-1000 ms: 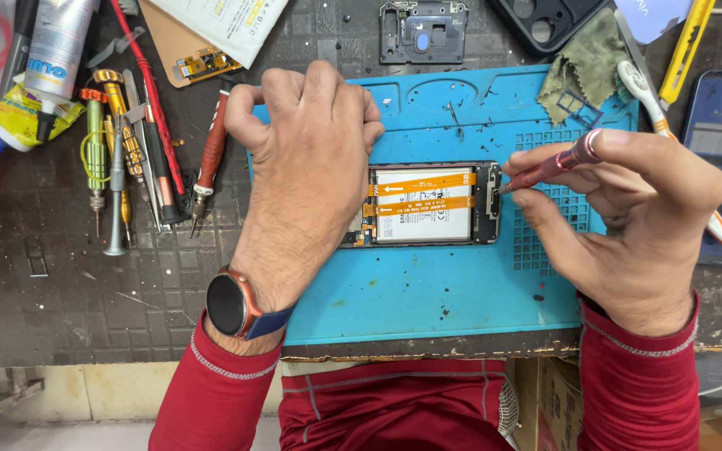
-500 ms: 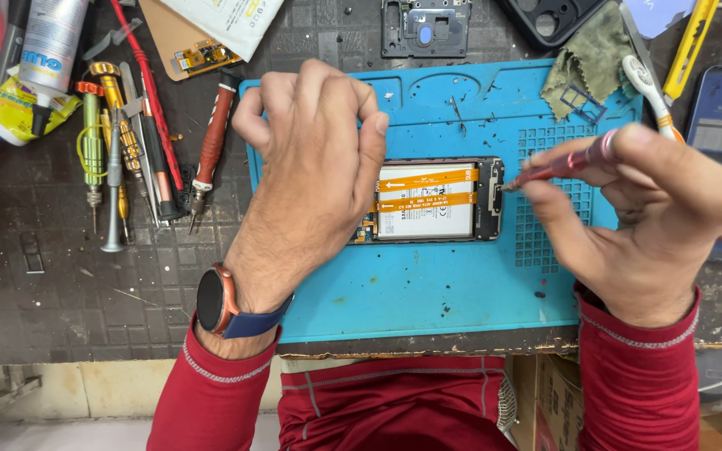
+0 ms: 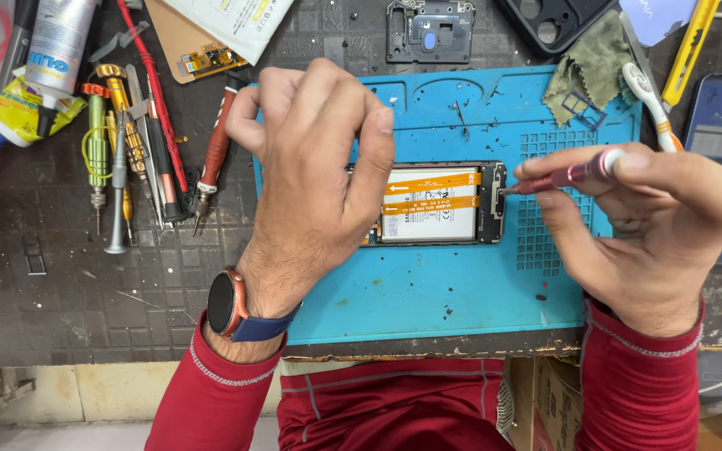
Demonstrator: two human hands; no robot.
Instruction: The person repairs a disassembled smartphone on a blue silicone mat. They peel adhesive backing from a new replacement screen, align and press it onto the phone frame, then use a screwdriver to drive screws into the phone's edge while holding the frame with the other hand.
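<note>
Phone (image 3: 440, 205) lay back-open on the blue repair mat (image 3: 428, 292), near the mat's middle, yellow flex strips across its battery; left hand (image 3: 315, 175) spread flat over the phone's left end, fingers curled down at the upper edge, pinning it, gripping nothing else; right hand (image 3: 653, 225) closed narrow around a slim red screwdriver (image 3: 566, 175), tip at the dark cover plate on the phone's right end; whether the tip sat in a screw head could not be told, too small. Spare drivers and tweezers (image 3: 127, 150) lay in a row on the dark worktop (image 3: 85, 292) left of the mat; green cloth (image 3: 591, 63) at the mat's upper right corner. Risks, as judged: tip slipping off under pressure and gouging the plate or flex; loose screws rolling into the mat's grid; left hand easing, letting the phone twist.
</note>
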